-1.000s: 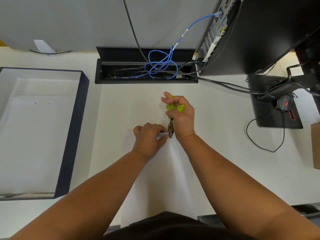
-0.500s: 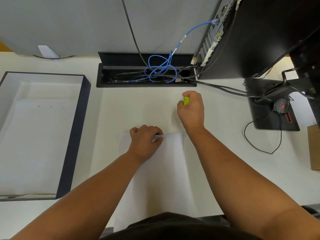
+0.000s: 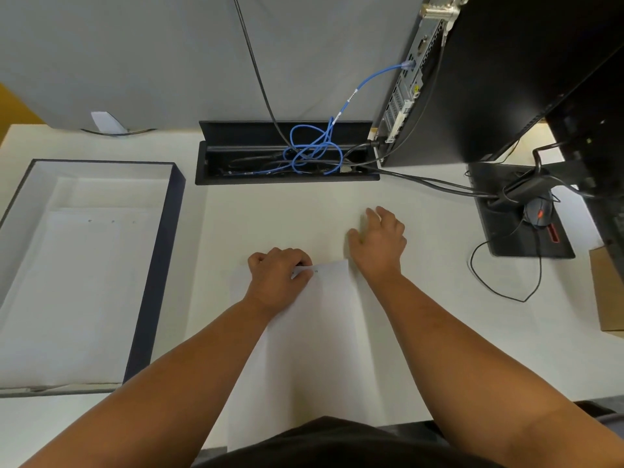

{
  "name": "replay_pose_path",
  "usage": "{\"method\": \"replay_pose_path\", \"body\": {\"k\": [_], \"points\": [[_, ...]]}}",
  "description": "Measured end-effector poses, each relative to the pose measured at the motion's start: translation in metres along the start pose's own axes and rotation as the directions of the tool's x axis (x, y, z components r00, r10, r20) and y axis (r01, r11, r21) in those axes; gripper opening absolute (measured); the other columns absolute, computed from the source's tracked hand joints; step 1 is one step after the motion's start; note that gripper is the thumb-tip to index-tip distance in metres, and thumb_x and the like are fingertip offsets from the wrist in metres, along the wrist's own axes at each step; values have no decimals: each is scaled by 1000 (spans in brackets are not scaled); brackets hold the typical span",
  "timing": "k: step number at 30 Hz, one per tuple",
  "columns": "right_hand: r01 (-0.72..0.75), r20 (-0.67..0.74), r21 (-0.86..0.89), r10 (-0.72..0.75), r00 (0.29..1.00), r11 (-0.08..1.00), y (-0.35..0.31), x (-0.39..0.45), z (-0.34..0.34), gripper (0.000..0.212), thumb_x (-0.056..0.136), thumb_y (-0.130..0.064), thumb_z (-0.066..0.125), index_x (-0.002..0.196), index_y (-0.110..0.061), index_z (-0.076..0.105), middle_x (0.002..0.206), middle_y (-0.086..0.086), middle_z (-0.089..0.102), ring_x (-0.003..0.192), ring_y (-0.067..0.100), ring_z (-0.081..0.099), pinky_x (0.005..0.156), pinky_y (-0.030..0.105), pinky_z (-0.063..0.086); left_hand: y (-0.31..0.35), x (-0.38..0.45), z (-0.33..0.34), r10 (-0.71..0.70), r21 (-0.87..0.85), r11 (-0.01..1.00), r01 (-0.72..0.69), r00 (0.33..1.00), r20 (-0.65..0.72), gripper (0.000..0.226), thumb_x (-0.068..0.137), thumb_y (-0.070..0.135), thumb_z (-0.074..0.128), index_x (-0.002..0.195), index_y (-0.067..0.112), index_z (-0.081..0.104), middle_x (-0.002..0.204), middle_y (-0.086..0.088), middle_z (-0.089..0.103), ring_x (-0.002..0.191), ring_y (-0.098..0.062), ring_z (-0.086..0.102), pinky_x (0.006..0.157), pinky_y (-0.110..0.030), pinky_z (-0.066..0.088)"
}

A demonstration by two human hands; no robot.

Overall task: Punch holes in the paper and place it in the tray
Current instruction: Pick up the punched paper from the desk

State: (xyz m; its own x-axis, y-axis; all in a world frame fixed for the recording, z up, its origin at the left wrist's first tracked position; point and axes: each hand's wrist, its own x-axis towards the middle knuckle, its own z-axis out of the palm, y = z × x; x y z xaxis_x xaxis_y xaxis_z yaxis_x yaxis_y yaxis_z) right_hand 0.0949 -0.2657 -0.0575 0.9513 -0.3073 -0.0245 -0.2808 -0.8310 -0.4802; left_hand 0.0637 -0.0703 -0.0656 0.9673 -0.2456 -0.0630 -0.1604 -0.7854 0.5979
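On surface (image 3: 270,214), centre | paper (image 3: 314,332) flat, one hole at top edge | left hand (image 3: 278,278) pinches that edge | right hand (image 3: 380,241) now spread, punch gone from view | tray (image 3: 153,282) next, likely.

A blue cable (image 3: 312,150) is lying curled up in a black box (image 3: 287,177) sunk into the white desk (image 3: 439,298). A black computer (image 3: 472,79) is standing at the right. A mouse (image 3: 537,212) is sitting on a black stand (image 3: 526,244). A brown box (image 3: 607,292) is sitting at the edge.
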Motion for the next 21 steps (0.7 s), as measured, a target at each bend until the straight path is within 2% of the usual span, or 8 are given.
{"method": "replay_pose_path", "body": {"k": [2, 3, 6, 8, 13, 16, 19, 21], "points": [[140, -119, 139, -124, 985, 980, -2, -5, 0, 27, 91, -11, 56, 116, -6, 65, 115, 13, 56, 108, 33, 49, 92, 47, 45, 0, 0, -2, -4, -6, 1000, 4, 1000, 3, 6, 89, 32, 58, 84, 35, 61, 76, 21, 56, 84, -4, 50, 84, -30, 16], [182, -122, 240, -156, 980, 954, -5, -9, -1, 20, 91, -6, 55, 107, -6, 68, 105, 9, 57, 100, 28, 53, 90, 42, 47, 0, 1, -2, -8, -13, 1000, 8, 1000, 6, 6, 89, 32, 58, 84, 35, 60, 77, 21, 56, 85, -4, 50, 85, -30, 16], [211, 24, 407, -241, 970, 889, -8, -23, -3, 19, 93, -3, 54, 99, -7, 72, 93, -1, 57, 85, 7, 56, 98, 17, 38, -3, 3, -2, -23, -50, 998, 24, 1000, 15, 6, 89, 33, 58, 84, 35, 59, 79, 20, 58, 85, -5, 51, 85, -32, 17], [179, 167, 455, -282, 945, 872, -6, -33, -4, 20, 95, -4, 53, 103, -6, 72, 98, 2, 61, 87, 7, 56, 88, -1, 29, -4, 4, -2, -34, -70, 997, 35, 999, 26, 5, 89, 35, 58, 84, 35, 59, 79, 19, 59, 85, -5, 52, 85, -33, 19], [108, 302, 462, -271, 914, 880, 5, -40, 6, 24, 97, -9, 51, 111, -13, 70, 104, 6, 66, 92, 12, 57, 83, 5, 37, -8, 5, -2, -56, -113, 992, 61, 997, 52, 6, 89, 35, 58, 83, 36, 58, 80, 21, 60, 86, -3, 54, 89, -36, 23], [82, 309, 450, -241, 920, 889, 4, -40, 11, 22, 95, -4, 51, 104, -9, 70, 99, 0, 67, 92, 10, 57, 78, 3, 37, -9, 6, -2, -51, -93, 994, 57, 997, 61, 7, 90, 36, 57, 83, 38, 57, 82, 19, 61, 86, -4, 54, 88, -36, 22], [-13, 282, 455, -130, 951, 890, 5, -39, 16, 20, 93, -3, 54, 97, -11, 72, 88, -5, 67, 85, 12, 59, 75, 11, 43, -16, 7, -6, -50, -20, 998, 52, 995, 82, 7, 91, 32, 55, 88, 38, 59, 86, 19, 61, 88, -7, 52, 85, -36, 22], [-54, 266, 470, -83, 960, 881, 5, -39, 18, 20, 92, -1, 55, 95, -10, 73, 84, -6, 66, 81, 11, 59, 73, 7, 42, -26, 5, -11, -38, 45, 998, 35, 997, 66, 6, 91, 34, 55, 91, 36, 60, 87, 17, 60, 89, -9, 52, 83, -37, 24]]}}
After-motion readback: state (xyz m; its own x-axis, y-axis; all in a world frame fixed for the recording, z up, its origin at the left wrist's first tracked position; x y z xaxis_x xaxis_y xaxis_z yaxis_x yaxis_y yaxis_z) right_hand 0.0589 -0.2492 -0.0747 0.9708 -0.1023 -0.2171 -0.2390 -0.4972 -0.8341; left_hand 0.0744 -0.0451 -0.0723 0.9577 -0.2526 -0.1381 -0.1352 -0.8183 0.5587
